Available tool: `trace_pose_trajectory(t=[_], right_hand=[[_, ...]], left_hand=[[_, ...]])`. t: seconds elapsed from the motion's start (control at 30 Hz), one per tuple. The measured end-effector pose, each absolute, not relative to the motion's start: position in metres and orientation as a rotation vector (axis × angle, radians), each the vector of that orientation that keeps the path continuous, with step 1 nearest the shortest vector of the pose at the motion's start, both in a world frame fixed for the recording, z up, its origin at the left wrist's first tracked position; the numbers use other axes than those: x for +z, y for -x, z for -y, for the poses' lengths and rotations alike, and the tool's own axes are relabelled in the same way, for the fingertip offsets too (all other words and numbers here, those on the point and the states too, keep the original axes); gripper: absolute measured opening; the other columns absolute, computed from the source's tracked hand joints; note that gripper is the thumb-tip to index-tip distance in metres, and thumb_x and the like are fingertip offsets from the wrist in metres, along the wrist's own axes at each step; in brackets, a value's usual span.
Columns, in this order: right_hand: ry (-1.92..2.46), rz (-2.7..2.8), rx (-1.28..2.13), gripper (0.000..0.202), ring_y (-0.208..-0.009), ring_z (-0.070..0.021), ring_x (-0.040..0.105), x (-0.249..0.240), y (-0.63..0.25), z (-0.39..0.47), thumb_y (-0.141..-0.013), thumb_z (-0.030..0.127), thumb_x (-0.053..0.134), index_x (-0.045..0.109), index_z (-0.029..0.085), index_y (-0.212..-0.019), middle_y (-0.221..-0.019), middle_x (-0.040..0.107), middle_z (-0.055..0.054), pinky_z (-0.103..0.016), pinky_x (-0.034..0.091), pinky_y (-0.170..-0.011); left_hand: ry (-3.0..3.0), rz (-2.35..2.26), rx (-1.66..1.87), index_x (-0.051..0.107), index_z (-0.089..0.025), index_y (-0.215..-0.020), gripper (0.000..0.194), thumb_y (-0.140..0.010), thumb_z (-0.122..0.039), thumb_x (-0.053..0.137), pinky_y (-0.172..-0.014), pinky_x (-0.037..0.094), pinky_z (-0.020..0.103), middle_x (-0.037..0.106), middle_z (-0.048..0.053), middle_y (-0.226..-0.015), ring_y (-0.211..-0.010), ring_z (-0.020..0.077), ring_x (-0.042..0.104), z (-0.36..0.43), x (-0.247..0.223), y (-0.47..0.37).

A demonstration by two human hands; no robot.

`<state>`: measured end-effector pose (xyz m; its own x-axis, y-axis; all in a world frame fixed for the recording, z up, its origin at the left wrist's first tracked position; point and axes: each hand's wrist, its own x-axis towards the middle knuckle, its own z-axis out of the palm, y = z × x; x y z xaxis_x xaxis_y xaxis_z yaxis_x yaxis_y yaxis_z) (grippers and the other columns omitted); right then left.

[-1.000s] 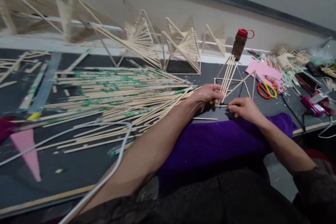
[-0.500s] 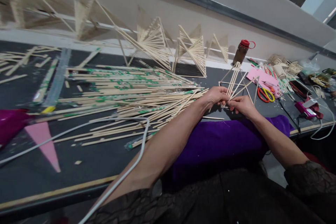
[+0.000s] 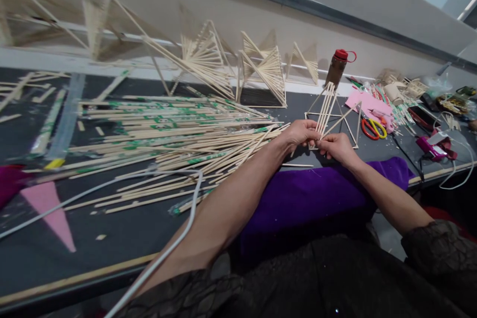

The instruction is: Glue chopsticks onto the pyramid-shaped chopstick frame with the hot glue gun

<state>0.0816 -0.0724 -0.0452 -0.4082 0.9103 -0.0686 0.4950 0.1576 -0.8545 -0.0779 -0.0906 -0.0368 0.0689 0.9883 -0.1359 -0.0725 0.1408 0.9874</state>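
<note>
My left hand (image 3: pixel 303 132) is closed, its fingertips pinching the lower ends of several pale chopsticks (image 3: pixel 325 109) that rise side by side in a narrow fan. Close to its right, my right hand (image 3: pixel 338 149) is closed in a pinch at the same low corner, where a slanting chopstick (image 3: pixel 342 120) meets the others. Both hands are at a small open chopstick frame (image 3: pixel 356 131) standing on the dark table. The fingers partly hide the joint between them.
Loose and wrapped chopsticks (image 3: pixel 179 129) are heaped left of my hands. Finished stick models (image 3: pixel 263 69) line the wall. A red-capped bottle (image 3: pixel 336 67) and scissors (image 3: pixel 374 129) sit beyond the frame. Purple cloth (image 3: pixel 298 203) covers the front edge; a white cable (image 3: pixel 194 198) crosses my left forearm.
The view has shifted slightly to the right. The upright chopsticks at my fingers now lie closer together, while both hands keep their pinch at the frame's corner.
</note>
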Motion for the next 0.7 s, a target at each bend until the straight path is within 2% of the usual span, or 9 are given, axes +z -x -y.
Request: trace_pose_trajectory(t=[0.7], right_hand=[[1.264,2.011,1.125,0.021,-0.041,-0.0066,0.051,-0.0479,-0.0793,0.0755,-0.082,0.024,0.062,0.068,0.015,-0.064,-0.052,0.059,0.003,-0.017,0.035,-0.042]], left_hand=[[-1.110,-1.187,1.059,0.067,-0.014,-0.077,0.020,-0.059,-0.017,0.076,-0.034,0.026,0.015,0.061,-0.001,-0.055,-0.040,0.0055,0.047,0.0891,-0.0415,0.0847]])
